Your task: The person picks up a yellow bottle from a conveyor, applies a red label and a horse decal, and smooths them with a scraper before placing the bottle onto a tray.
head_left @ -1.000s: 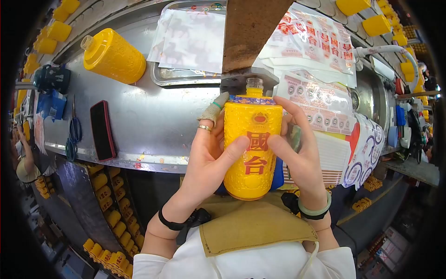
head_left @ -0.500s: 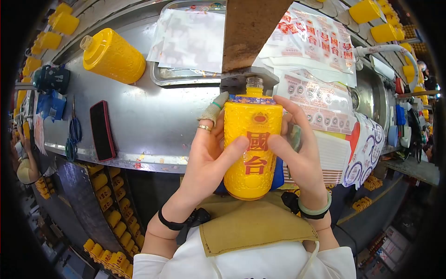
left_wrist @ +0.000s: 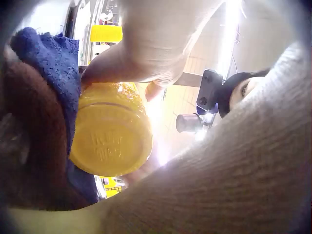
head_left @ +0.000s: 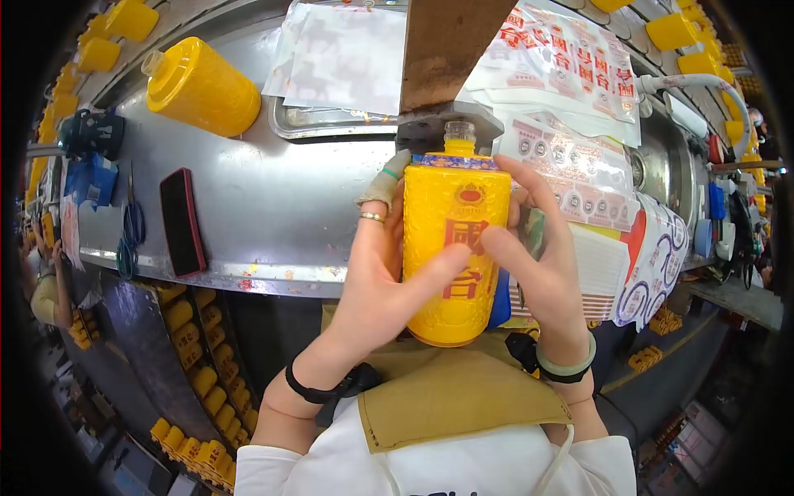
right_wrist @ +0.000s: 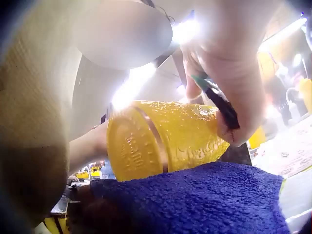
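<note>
A yellow bottle (head_left: 451,306) with red characters and a blue patterned shoulder band lies between the two hands, its clear neck towards the metal bracket (head_left: 430,124). The left hand (head_left: 376,281) grips its left side, thumb across the front over the lower character. From the right, the right hand (head_left: 546,264) holds it, index finger at the shoulder and thumb near the upper character. Both wrist views show the embossed bottle base, in the left one (left_wrist: 111,141) and the right one (right_wrist: 134,146). A blue cloth (right_wrist: 204,200) is under the bottle. Fingers behind the bottle are hidden.
Another yellow bottle (head_left: 203,87) lies on the metal table (head_left: 248,198) at the upper left. A phone (head_left: 182,221) and scissors (head_left: 131,227) are left of the hands. Printed sheets (head_left: 571,149) cover the right side, and a tray (head_left: 331,128) stands at the back.
The left thumb has slid right and up over the bottle's front, and the right thumb has shifted up slightly. The bottle shows slightly higher and to the right, along with the surroundings.
</note>
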`<action>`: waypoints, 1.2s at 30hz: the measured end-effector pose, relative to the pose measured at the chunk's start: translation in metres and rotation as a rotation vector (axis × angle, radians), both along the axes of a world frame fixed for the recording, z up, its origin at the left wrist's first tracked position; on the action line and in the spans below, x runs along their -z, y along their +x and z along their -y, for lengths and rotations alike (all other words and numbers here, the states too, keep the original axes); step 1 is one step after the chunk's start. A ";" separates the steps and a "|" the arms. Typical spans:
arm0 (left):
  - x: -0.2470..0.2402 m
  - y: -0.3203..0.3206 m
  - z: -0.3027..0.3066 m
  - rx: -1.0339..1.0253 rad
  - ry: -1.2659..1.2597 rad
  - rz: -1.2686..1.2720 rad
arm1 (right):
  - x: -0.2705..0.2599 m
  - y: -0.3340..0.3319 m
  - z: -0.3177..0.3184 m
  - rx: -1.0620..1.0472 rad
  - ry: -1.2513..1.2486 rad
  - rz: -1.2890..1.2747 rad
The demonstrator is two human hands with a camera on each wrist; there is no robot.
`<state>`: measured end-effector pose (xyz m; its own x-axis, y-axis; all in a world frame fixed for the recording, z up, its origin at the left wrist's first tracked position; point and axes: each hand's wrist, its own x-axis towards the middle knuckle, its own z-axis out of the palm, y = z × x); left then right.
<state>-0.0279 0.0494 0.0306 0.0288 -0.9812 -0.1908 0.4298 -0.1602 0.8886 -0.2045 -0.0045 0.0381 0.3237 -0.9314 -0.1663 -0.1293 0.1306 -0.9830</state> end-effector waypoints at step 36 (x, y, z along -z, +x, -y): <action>0.003 -0.004 0.002 -0.082 0.011 -0.090 | -0.003 0.001 -0.001 0.011 0.031 -0.016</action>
<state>-0.0319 0.0470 0.0280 0.0912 -0.9742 -0.2067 0.5201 -0.1304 0.8441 -0.2032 -0.0039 0.0414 0.3106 -0.9293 -0.1997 -0.1430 0.1621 -0.9764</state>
